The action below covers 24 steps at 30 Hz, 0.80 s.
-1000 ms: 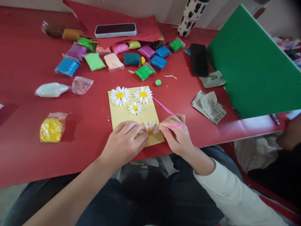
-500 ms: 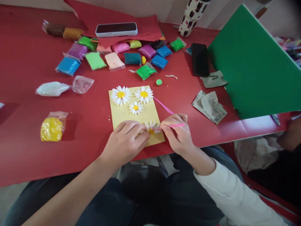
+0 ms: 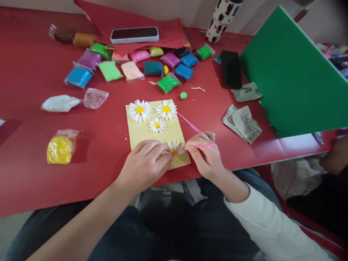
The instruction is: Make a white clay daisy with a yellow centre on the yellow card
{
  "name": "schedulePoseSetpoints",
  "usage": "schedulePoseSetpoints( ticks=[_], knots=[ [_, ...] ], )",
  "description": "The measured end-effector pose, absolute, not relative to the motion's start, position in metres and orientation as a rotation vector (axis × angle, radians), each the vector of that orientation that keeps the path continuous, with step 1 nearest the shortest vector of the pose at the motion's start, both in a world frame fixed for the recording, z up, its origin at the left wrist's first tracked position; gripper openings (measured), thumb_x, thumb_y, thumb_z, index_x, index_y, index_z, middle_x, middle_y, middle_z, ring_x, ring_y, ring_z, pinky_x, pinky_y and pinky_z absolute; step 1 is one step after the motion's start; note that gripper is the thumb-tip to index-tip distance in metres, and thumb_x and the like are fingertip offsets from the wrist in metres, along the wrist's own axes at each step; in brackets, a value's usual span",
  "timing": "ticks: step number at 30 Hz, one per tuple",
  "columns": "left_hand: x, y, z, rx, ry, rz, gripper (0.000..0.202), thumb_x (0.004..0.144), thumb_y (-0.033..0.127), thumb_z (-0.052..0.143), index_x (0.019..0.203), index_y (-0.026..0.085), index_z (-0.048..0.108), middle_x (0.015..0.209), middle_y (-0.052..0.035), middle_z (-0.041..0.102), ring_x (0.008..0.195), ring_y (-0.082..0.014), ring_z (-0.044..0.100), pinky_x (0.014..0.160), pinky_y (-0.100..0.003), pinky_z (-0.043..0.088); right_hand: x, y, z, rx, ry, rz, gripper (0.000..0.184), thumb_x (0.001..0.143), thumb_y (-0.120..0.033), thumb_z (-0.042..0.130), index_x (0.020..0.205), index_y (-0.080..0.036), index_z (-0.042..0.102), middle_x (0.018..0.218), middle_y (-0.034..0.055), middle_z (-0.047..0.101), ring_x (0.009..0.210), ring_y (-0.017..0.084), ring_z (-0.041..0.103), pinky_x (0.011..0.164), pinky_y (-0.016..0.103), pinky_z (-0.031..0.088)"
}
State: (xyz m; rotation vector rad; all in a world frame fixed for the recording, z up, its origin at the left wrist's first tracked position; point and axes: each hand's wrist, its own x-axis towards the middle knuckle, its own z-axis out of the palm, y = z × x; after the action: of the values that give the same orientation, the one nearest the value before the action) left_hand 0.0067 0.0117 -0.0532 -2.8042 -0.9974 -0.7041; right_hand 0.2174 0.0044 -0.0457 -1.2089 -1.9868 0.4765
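Observation:
A yellow sheet of card (image 3: 144, 135) lies on the red table with three white clay daisies, one being a daisy (image 3: 139, 109) at its top left. A fourth clay daisy (image 3: 175, 146) is near the card's lower right corner, partly covered by my fingers. My left hand (image 3: 149, 159) rests over the card's lower edge, its curled fingertips closed at this daisy's left side. Closed round a thin pink clay modelling tool (image 3: 205, 145), my right hand (image 3: 203, 152) points the tip at the yellow centre. Behind that hand lies another pink tool (image 3: 189, 122).
Several bagged clay packs, such as a green one (image 3: 169, 83), lie along the back. A yellow clay bag (image 3: 60, 148) sits at left. To the right are a black phone (image 3: 231, 69), paper scraps (image 3: 243, 123) and a standing green board (image 3: 293, 79). A tumbler (image 3: 221, 21) stands behind.
The pink tool in my right hand has shifted very slightly. My left hand stays at the same daisy, and nothing else has visibly moved.

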Motion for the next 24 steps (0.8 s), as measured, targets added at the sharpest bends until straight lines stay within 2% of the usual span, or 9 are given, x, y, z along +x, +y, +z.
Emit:
schedulePoseSetpoints(
  ticks=[9,13,17,24],
  knots=[
    [0.002,0.012,-0.05,-2.895,-1.116,-0.877,0.007,0.087,0.019,0.061,0.09,0.021,0.067,0.092,-0.0025,0.071,0.09,-0.0195,0.064,0.082,-0.034,0.049,0.22,0.007,-0.049,-1.222,-1.778,0.604,0.024,0.094,-0.015,0.043,0.075,-0.022,0.056,0.072,-0.0012,0.066,0.07,0.015,0.059,0.08,0.038,0.037],
    [-0.004,0.015,-0.047,-2.887,-1.246,-0.982,0.008,0.087,0.017,0.06,0.089,0.021,0.066,0.088,-0.0023,0.071,0.085,-0.0175,0.064,0.081,-0.032,0.048,0.22,0.008,-0.047,-1.199,-1.873,0.641,0.025,0.092,-0.014,0.043,0.073,-0.022,0.057,0.071,-0.0018,0.067,0.07,0.015,0.058,0.08,0.038,0.035],
    [-0.008,0.017,-0.049,-2.839,-1.286,-0.949,0.005,0.087,0.017,0.062,0.088,0.021,0.064,0.089,-0.0024,0.07,0.086,-0.0188,0.063,0.08,-0.033,0.047,0.218,0.007,-0.046,-1.204,-1.981,0.658,0.023,0.093,-0.017,0.045,0.078,-0.022,0.062,0.073,-0.0015,0.07,0.073,0.016,0.058,0.083,0.039,0.033],
    [-0.012,0.016,-0.05,-2.801,-1.34,-0.841,0.005,0.088,0.02,0.061,0.092,0.022,0.063,0.093,-0.0029,0.07,0.09,-0.0207,0.062,0.08,-0.035,0.047,0.217,0.008,-0.045,-1.187,-1.908,0.683,0.026,0.093,-0.015,0.043,0.075,-0.022,0.06,0.072,-0.002,0.068,0.073,0.015,0.059,0.083,0.038,0.033]
  ],
)
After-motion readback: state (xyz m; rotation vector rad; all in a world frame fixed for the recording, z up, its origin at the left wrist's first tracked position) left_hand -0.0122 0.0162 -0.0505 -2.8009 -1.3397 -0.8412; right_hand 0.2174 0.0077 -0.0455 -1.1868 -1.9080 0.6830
